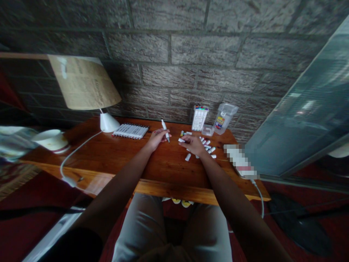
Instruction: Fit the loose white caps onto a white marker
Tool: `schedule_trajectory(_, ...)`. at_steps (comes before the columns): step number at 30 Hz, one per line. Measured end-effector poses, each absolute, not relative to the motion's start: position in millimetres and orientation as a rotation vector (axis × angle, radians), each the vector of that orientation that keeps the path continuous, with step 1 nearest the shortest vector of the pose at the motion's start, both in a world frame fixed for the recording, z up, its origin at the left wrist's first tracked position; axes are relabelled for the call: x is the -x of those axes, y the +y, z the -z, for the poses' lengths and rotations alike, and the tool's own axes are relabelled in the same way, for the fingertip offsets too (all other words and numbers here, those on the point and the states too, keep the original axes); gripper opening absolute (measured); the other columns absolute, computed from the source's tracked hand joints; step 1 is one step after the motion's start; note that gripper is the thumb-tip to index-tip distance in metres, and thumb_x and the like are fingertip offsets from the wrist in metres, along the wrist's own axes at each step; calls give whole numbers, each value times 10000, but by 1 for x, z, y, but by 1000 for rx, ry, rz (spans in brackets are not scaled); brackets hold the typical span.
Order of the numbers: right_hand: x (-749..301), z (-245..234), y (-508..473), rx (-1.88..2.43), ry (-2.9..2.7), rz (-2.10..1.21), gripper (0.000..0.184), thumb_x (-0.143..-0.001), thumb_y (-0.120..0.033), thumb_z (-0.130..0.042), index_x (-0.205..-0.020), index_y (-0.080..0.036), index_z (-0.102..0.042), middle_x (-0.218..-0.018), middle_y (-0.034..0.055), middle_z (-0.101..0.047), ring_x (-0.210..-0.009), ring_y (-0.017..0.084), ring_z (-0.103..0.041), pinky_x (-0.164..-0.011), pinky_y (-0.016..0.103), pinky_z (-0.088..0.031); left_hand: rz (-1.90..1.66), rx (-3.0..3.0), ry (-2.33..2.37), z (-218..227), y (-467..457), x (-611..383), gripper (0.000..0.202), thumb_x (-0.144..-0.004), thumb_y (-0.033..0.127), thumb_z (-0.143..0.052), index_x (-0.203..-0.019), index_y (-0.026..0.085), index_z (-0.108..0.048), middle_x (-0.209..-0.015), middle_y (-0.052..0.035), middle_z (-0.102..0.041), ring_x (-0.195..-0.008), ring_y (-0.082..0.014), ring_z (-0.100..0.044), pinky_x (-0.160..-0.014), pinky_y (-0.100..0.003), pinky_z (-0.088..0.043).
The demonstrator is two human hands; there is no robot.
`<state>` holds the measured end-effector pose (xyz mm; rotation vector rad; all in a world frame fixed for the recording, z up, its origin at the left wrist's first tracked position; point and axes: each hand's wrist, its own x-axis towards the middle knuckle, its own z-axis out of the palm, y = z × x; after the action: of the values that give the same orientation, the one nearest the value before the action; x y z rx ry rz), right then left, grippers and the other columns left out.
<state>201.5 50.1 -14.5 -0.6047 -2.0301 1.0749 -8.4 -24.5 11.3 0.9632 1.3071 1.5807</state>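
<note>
Evidently, the person is working with both hands over the middle of the bench, midway between its left and right ends and nearer the back edge than the front. The left hand is closing its thumb and fingers around a white marker, which is leaning with its dark end pointing down toward the bench. The right hand is pinching a small white piece, probably a cap, between nearly closed fingertips, just beside the marker but apart from it. Loose white pieces are lying scattered beyond that hand, toward the right edge. A row of markers is lying near the back edge on the left, while a filled marker case and an open clear container are standing by the back right corner. The step in hand seems to be matching a cap to the marker; the next move is likely calling for a steady left grip and careful lining-up by the right, though the pictures are not showing whether the two parts fit.
</note>
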Motion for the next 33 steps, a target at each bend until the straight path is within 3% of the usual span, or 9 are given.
schedule_trajectory(33,-200,16,51,620,-1990,-1109,260,-722,-426,-798,-831,-197,-743,-843,39,-748,-739,178,-658,-739,329,-518,-1587,-969,1339,-8,-24,10,319,-663,447,-815,-771,176,-687,-715,-53,-742,-535,-104,-553,-538,-224,-369)
